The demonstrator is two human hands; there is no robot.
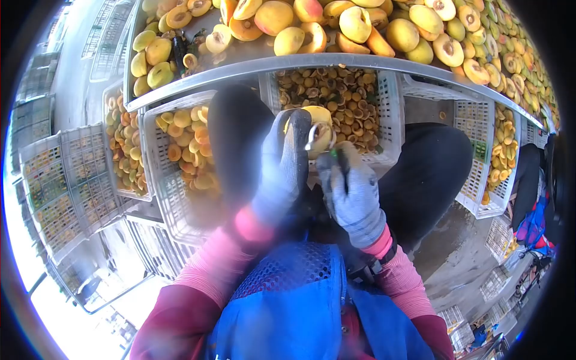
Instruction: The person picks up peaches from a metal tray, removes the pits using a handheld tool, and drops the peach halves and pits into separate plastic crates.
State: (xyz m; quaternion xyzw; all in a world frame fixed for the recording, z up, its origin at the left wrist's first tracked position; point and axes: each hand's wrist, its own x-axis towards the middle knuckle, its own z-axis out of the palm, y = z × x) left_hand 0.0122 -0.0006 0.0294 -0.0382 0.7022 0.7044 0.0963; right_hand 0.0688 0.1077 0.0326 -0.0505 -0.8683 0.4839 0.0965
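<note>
Your L hand [281,157] is closed round a cut yellow peach [321,114], btwn your knees. Your R hand [353,192], lower R, grips a metal loop tool [310,141]; loop sits at peach's cut side, up-L of R hand. Handle mostly hidden; exact axis n/a.

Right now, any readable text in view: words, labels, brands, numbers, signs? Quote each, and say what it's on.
No text can be read anywhere in view.
Blue garment with a mesh panel: small white marks at the picture's bottom edge, cut off and too small to read.
Shiny curved metal tool: too small and blurred to show any marking.
Black band on the right wrist: no lettering can be made out.
</note>
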